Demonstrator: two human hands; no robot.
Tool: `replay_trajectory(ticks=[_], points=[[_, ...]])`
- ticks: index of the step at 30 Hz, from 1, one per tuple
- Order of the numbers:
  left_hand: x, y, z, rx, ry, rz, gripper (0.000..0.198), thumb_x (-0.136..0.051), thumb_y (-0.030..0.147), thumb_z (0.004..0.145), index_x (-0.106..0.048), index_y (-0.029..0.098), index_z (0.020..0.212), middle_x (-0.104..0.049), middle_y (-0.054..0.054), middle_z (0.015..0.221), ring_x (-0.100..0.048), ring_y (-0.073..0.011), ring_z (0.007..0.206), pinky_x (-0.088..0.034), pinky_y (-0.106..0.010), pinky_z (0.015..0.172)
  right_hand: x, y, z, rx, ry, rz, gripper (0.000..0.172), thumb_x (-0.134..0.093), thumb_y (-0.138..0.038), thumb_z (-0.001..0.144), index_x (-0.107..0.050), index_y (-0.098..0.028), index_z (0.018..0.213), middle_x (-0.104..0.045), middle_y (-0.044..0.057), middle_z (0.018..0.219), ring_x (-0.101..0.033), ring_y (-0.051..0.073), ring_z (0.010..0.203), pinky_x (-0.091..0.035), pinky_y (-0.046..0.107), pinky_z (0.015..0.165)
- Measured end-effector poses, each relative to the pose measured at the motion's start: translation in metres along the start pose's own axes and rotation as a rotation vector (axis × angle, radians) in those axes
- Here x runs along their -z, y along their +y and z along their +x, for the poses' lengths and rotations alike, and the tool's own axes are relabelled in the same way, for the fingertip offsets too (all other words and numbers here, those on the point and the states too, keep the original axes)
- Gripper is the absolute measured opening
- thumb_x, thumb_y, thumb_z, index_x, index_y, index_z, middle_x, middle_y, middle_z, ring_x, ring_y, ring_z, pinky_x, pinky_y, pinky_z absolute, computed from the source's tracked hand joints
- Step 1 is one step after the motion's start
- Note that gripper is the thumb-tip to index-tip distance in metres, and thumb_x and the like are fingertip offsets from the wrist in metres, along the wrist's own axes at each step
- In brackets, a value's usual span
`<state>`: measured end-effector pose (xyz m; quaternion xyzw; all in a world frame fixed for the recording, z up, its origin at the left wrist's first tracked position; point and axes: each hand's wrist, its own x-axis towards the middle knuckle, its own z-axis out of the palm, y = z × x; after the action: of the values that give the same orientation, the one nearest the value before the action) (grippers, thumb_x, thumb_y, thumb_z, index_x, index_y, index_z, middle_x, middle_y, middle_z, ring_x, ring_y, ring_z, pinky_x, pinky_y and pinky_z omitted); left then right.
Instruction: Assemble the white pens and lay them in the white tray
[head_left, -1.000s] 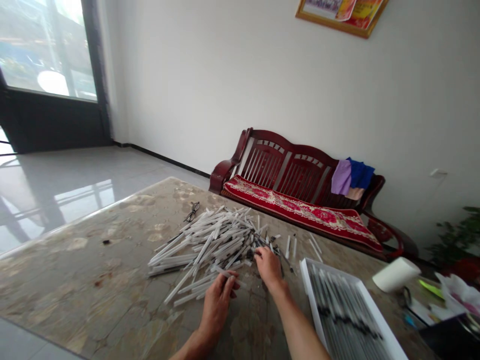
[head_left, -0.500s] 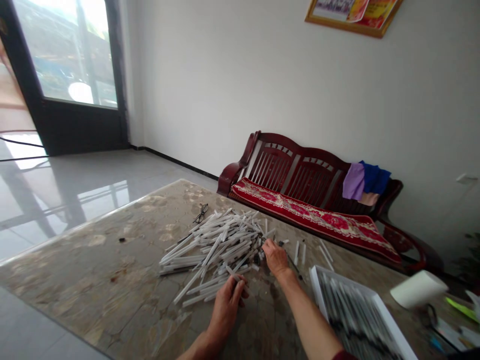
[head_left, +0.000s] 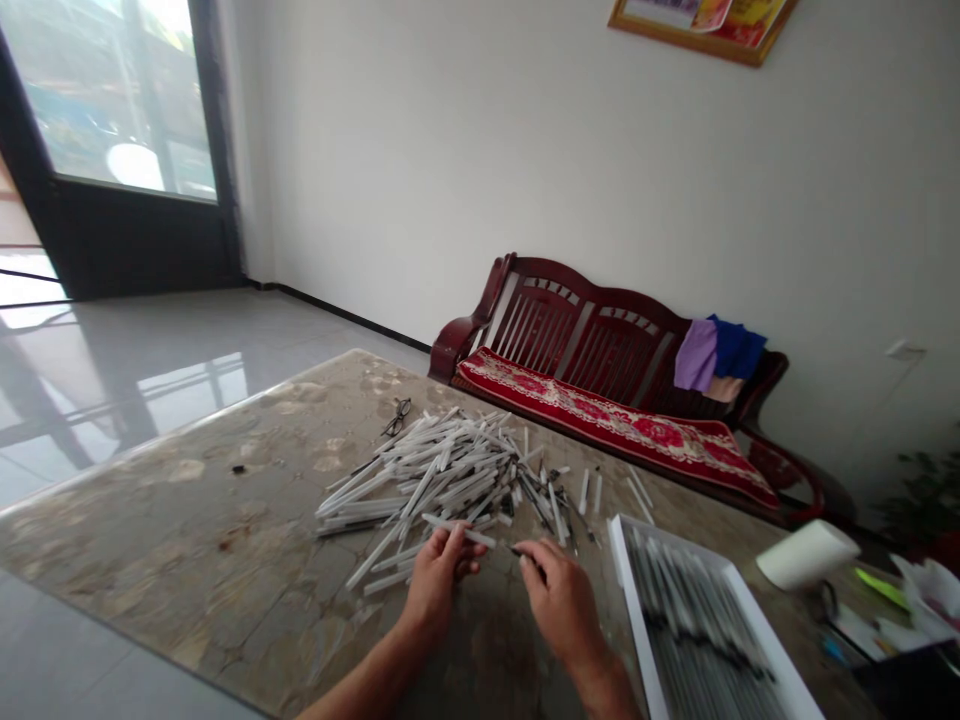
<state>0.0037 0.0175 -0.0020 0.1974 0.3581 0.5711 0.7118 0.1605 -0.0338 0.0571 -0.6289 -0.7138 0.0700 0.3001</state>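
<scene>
On the stone table, the left hand pinches a white pen at the edge of a heap of pens; the right hand pinches a dark pen tip, near a white tray of pens.

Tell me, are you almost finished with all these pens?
Not nearly, it looks like. Done: many pens lie in neat rows in the white tray. In hand: your left hand holds a white pen, and your right hand pinches a dark-tipped pen. Left: a big messy heap of pens and a few loose pens lie outside the tray.
</scene>
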Motion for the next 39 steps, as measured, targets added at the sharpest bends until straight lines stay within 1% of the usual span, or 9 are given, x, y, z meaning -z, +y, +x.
replay_trajectory(ticks=[10, 15, 21, 25, 28, 30, 33, 36, 39], points=[[-0.001, 0.000, -0.008, -0.002, -0.121, 0.052, 0.048, -0.086, 0.051, 0.054, -0.067, 0.015, 0.079, -0.070, -0.002, 0.065, -0.068, -0.0167, 0.062, -0.051, -0.021, 0.051, 0.000, -0.019, -0.007, 0.006, 0.000, -0.052, 0.030, -0.047, -0.004, 0.082, -0.070, -0.023, 0.089, -0.067, 0.004, 0.086, -0.064, 0.018, 0.082, -0.047, 0.025, 0.074], [-0.002, -0.003, -0.010, 0.057, -0.210, 0.073, 0.044, -0.086, 0.047, 0.057, -0.067, 0.014, 0.079, -0.071, -0.003, 0.065, -0.069, -0.0173, 0.061, -0.051, -0.021, 0.050, 0.001, -0.020, -0.006, 0.071, 0.072, -0.096, 0.043, -0.044, 0.000, 0.076, -0.062, -0.020, 0.109, -0.067, 0.005, 0.094, -0.064, 0.020, 0.089, -0.049, 0.029, 0.078], [-0.002, -0.009, -0.009, 0.226, -0.283, -0.112, 0.033, -0.088, 0.031, 0.062, -0.069, 0.011, 0.081, -0.071, -0.003, 0.068, -0.068, -0.0122, 0.059, -0.054, -0.018, 0.054, -0.007, -0.048, 0.006, 0.139, 0.173, 0.140, 0.034, -0.044, -0.015, 0.089, -0.057, -0.019, 0.120, -0.065, 0.009, 0.109, -0.062, 0.021, 0.102, -0.050, 0.035, 0.088], [0.002, -0.001, -0.004, 0.279, -0.127, -0.258, 0.014, -0.079, 0.013, 0.074, -0.067, 0.012, 0.081, -0.073, -0.003, 0.070, -0.072, -0.0132, 0.063, -0.057, -0.016, 0.054, 0.005, -0.062, 0.008, 0.100, 0.377, 0.476, 0.029, -0.045, -0.026, 0.093, -0.061, -0.022, 0.117, -0.065, 0.009, 0.115, -0.060, 0.021, 0.106, -0.049, 0.036, 0.091], [0.005, 0.008, 0.001, 0.294, -0.008, -0.356, 0.007, -0.067, 0.005, 0.083, -0.066, 0.013, 0.081, -0.074, -0.003, 0.071, -0.073, -0.0130, 0.063, -0.057, -0.013, 0.051, 0.019, -0.038, 0.014, -0.163, 0.695, 0.663, 0.025, -0.049, -0.036, 0.092, -0.064, -0.019, 0.105, -0.068, 0.006, 0.096, -0.064, 0.017, 0.081, -0.051, 0.028, 0.070], [0.006, 0.011, 0.002, 0.299, 0.005, -0.387, 0.010, -0.061, 0.004, 0.086, -0.065, 0.012, 0.083, -0.074, -0.003, 0.072, -0.074, -0.0133, 0.062, -0.058, -0.014, 0.051, 0.021, -0.007, 0.021, -0.333, 0.764, 0.689, 0.031, -0.052, -0.042, 0.088, -0.064, -0.017, 0.102, -0.069, 0.005, 0.087, -0.062, 0.015, 0.069, -0.047, 0.025, 0.058], [0.004, 0.012, 0.001, 0.311, 0.005, -0.394, 0.011, -0.059, 0.003, 0.087, -0.065, 0.012, 0.084, -0.074, -0.004, 0.072, -0.074, -0.0138, 0.062, -0.058, -0.014, 0.050, 0.008, 0.043, 0.030, -0.439, 0.553, 0.491, 0.033, -0.056, -0.044, 0.080, -0.067, -0.016, 0.095, -0.071, 0.006, 0.079, -0.062, 0.019, 0.064, -0.046, 0.027, 0.054], [0.000, 0.012, -0.001, 0.318, 0.006, -0.377, 0.011, -0.061, 0.002, 0.086, -0.064, 0.012, 0.083, -0.073, -0.003, 0.070, -0.073, -0.0136, 0.061, -0.058, -0.014, 0.049, -0.013, 0.075, 0.033, -0.365, 0.345, 0.229, 0.025, -0.055, -0.033, 0.076, -0.071, -0.017, 0.086, -0.073, 0.009, 0.082, -0.066, 0.023, 0.073, -0.049, 0.031, 0.064], [-0.002, 0.012, -0.004, 0.303, -0.009, -0.341, 0.010, -0.064, 0.002, 0.084, -0.063, 0.012, 0.084, -0.072, -0.003, 0.068, -0.073, -0.0133, 0.059, -0.058, -0.014, 0.048, -0.031, 0.086, 0.033, -0.233, 0.303, -0.015, 0.021, -0.052, -0.022, 0.078, -0.071, -0.019, 0.084, -0.072, 0.009, 0.084, -0.067, 0.023, 0.078, -0.049, 0.031, 0.070]])
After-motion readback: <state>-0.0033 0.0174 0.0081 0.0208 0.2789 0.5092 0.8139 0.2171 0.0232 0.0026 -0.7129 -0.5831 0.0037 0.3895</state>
